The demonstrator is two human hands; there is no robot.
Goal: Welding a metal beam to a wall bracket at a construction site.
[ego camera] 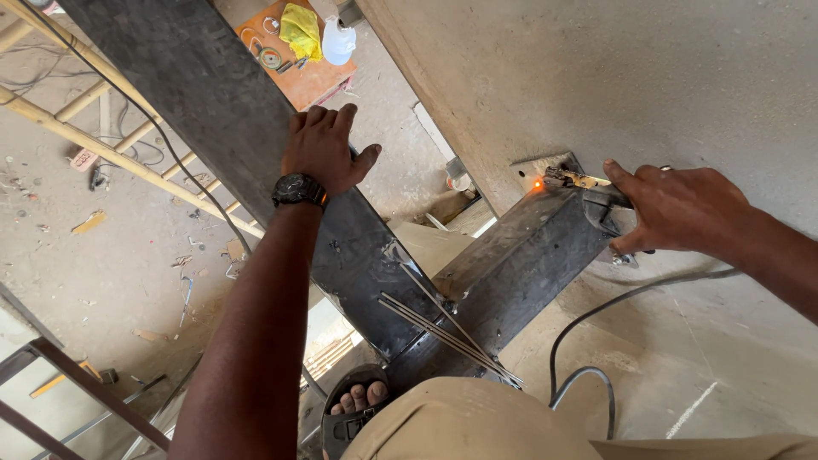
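My left hand (325,146), with a black watch on the wrist, lies flat on a wide dark steel beam (196,94) that runs from the upper left down to my knees. My right hand (673,206) grips a welding electrode holder (607,204) whose tip glows orange (538,183) at a small metal plate (545,166) fixed to the concrete wall. That spot is at the far end of a second dark steel beam (520,264), which meets the first near my lap. Several thin welding rods (443,328) lie loose across the joint.
A grey cable (596,319) loops over the concrete surface at right. Below, on the dusty floor, are a bamboo ladder (102,145), an orange board with a yellow cloth (300,30) and white bottle (337,41), and scattered debris. My sandalled foot (358,405) shows at the bottom.
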